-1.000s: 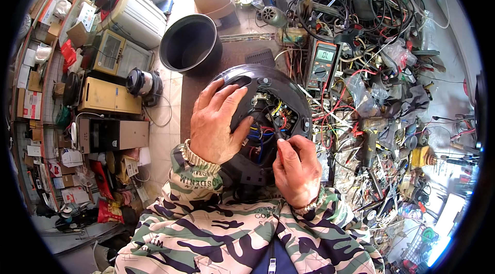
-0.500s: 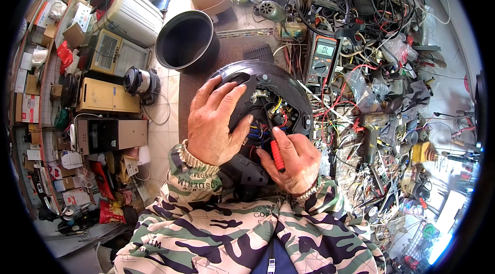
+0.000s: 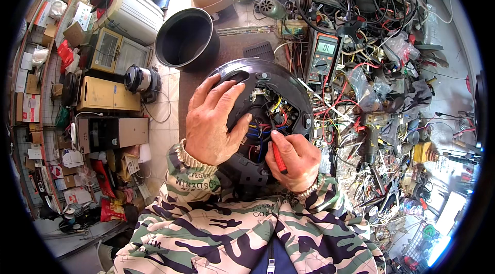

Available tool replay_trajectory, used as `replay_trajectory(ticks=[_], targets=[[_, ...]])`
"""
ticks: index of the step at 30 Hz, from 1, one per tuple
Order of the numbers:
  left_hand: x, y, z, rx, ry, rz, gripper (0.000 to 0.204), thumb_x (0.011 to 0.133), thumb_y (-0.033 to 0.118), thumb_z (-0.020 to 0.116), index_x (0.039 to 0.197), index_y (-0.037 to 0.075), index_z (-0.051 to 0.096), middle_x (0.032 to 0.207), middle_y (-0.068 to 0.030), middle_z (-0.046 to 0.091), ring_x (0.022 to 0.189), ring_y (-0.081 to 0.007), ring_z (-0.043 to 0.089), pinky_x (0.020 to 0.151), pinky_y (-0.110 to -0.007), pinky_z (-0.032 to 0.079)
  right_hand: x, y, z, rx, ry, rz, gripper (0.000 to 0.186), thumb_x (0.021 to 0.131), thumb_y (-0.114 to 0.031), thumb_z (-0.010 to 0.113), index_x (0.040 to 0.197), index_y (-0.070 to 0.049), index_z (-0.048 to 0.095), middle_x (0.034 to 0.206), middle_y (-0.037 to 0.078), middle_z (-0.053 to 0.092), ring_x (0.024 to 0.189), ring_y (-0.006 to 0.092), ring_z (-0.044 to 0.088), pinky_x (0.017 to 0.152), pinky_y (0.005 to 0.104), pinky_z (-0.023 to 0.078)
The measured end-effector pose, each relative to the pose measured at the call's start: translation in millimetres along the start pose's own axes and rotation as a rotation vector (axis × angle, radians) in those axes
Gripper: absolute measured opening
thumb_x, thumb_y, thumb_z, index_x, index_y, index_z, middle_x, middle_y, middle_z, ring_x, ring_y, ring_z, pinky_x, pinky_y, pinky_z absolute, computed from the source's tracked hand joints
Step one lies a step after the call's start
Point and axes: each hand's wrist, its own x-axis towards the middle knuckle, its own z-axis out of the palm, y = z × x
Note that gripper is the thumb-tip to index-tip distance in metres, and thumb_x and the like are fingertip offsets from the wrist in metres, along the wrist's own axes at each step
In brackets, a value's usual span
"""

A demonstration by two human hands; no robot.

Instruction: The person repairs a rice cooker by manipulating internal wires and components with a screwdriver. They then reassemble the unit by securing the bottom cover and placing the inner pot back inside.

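On a brown tabletop (image 3: 191, 80), a round black appliance base (image 3: 281, 81) lies between the person's hands, with a black pot (image 3: 188, 39) beyond it to the left and a multimeter (image 3: 324, 60) to the right. The left hand (image 3: 212, 125) rests spread on its left side, thumb edging over the opening; the right hand (image 3: 296, 163) grips a red-handled tool (image 3: 279, 159), its shaft slanting away and slightly left toward the wires (image 3: 283, 116), tip contact unclear.
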Motion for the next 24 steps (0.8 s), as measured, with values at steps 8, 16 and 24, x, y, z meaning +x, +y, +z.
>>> replay_trajectory(ticks=[8,16,24], targets=[[-0.9,0.0,-0.1,0.003,0.004,0.000,0.061,0.085,0.015,0.085,0.143,0.005,0.068,0.143,-0.0174,0.071,0.144,-0.0456,0.055,0.122,-0.053,0.043,-0.3,2.6,2.8,-0.008,-0.007,-0.040,0.049,0.079,-0.001,0.087,0.126,-0.007,0.076,0.081,0.007,0.065,0.063,0.0279,0.066,0.053,0.0398,0.053],[0.6,0.9,-1.8,0.006,-0.003,0.001,0.062,0.085,0.015,0.085,0.144,0.005,0.068,0.143,-0.0177,0.071,0.145,-0.0451,0.055,0.122,-0.054,0.043,0.6,2.6,4.1,-0.021,0.007,-0.061,0.048,0.080,-0.001,0.086,0.127,-0.007,0.075,0.079,0.005,0.062,0.061,0.0267,0.064,0.051,0.0396,0.052],[0.5,1.0,-2.3,0.003,-0.003,-0.005,0.061,0.085,0.015,0.085,0.143,0.005,0.069,0.142,-0.0178,0.071,0.145,-0.0447,0.055,0.122,-0.053,0.043,2.1,0.8,1.1,-0.020,-0.012,-0.051,0.050,0.075,0.003,0.087,0.123,-0.004,0.076,0.083,0.010,0.067,0.065,0.0283,0.068,0.055,0.0387,0.055]])
